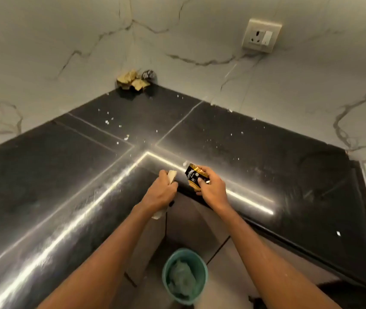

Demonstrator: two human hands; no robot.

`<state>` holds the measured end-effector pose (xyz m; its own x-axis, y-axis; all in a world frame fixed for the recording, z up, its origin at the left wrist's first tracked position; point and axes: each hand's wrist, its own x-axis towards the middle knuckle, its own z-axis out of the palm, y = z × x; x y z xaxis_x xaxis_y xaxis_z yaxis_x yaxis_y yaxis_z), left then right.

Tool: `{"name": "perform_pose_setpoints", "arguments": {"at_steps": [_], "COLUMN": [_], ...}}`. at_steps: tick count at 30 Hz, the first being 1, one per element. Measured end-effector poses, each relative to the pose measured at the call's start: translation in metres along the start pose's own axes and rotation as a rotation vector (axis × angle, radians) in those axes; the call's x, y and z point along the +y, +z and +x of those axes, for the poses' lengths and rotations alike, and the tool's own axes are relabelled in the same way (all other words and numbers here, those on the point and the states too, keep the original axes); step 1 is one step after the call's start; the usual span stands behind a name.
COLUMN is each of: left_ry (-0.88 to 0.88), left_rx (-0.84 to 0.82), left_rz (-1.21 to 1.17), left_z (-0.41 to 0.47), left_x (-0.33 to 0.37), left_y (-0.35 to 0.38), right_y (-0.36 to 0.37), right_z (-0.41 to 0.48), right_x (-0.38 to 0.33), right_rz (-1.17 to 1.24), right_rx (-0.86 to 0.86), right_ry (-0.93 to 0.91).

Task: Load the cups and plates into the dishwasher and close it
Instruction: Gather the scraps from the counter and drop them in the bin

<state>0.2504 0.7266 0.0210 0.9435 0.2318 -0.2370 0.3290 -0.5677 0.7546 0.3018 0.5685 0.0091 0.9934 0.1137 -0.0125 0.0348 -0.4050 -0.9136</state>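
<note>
**Sachet in hand, no dishes or dishwasher in sight**

No cups, plates or dishwasher show in this view, so where the task's things are cannot be told. What is in hand is a black-and-gold sachet [194, 176], pinched by the fingers of the right hand [208, 188] over the inner corner of the dark surface [267, 157]. The left hand [159, 192] is closed around a pale, flat item [171, 175] whose nature I cannot tell; its lower end shows below the wrist.

My guess is that the step is opening or discarding a detergent sachet, before or after loading. To do it well, hold the sachet upright, away from the edge, and tear at a corner so nothing spills. A teal bin [185, 275] stands on the floor directly below the hands, handy for the wrapper.

Farther out, white flecks [107, 122] are scattered over the surface, and crumpled wrappers [135, 80] sit in the far corner against the marble wall [200, 30], which carries a socket [262, 35] to the right.
</note>
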Motion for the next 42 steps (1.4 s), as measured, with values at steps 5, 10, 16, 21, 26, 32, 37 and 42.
{"name": "perform_pose_setpoints", "arguments": {"at_steps": [5, 10, 16, 21, 26, 32, 37, 42], "left_ry": [-0.028, -0.124, -0.251, -0.430, -0.516, -0.589, -0.624, -0.598], "left_rx": [-0.070, -0.094, -0.134, -0.167, -0.160, -0.138, -0.109, 0.000], "left_rz": [-0.023, 0.034, 0.032, 0.040, 0.066, 0.072, -0.046, -0.110], "left_z": [-0.051, -0.075, -0.084, -0.067, -0.032, 0.004, 0.041, 0.064], "left_x": [-0.031, -0.071, -0.137, -0.202, -0.284, -0.369, -0.407, -0.420], "left_y": [0.025, 0.057, 0.134, 0.216, 0.285, 0.382, 0.440, 0.456], "right_y": [0.006, 0.010, 0.028, 0.049, 0.069, 0.108, 0.143, 0.161], "right_z": [-0.054, -0.098, -0.139, -0.156, -0.150, -0.129, -0.108, -0.094], "right_x": [0.037, 0.086, 0.181, 0.281, 0.378, 0.496, 0.563, 0.580], "right_rz": [-0.040, -0.099, -0.219, -0.279, -0.291, -0.338, -0.466, -0.547], "right_rx": [-0.040, -0.046, -0.047, -0.040, -0.086, -0.159, -0.220, -0.244], "right_ry": [0.058, 0.142, 0.315, 0.421, 0.466, 0.546, 0.499, 0.392]}}
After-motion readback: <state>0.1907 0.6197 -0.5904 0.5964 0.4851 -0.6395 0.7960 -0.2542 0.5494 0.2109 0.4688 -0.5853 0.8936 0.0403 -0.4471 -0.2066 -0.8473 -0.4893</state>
